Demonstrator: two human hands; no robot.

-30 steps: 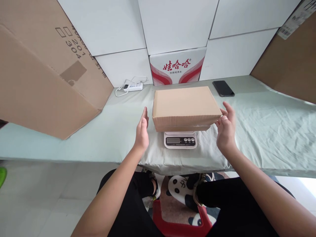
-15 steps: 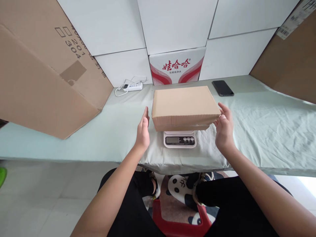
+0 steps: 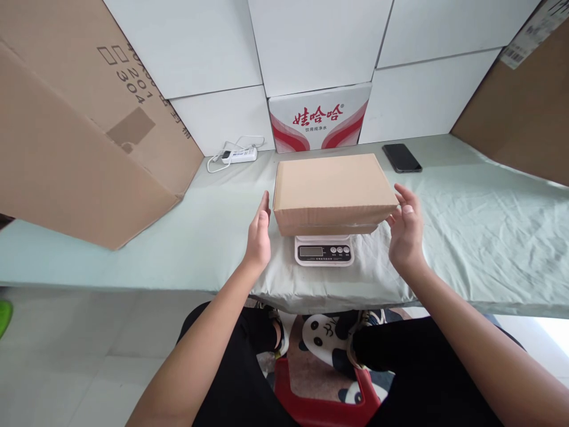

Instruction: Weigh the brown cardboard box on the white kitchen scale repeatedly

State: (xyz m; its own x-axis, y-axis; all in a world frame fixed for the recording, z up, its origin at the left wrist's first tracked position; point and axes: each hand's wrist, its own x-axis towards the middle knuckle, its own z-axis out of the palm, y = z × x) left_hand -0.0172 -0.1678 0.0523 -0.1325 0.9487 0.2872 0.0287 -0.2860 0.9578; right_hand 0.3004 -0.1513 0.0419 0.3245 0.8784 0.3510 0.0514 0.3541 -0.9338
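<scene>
Barely anything's shifted since a second ago, just the right hand (image 3: 405,237) creeping in a touch toward the closed brown cardboard box (image 3: 332,191), which sits on the small white digital kitchen scale (image 3: 324,251). Both hands are open and empty, flanking the box, whose long axis runs left-right between them; the left hand (image 3: 259,237) is just off its left end, the right hand about touching its right corner. Further back there's the pale green tablecloth (image 3: 466,225) and a black phone (image 3: 402,158).
</scene>
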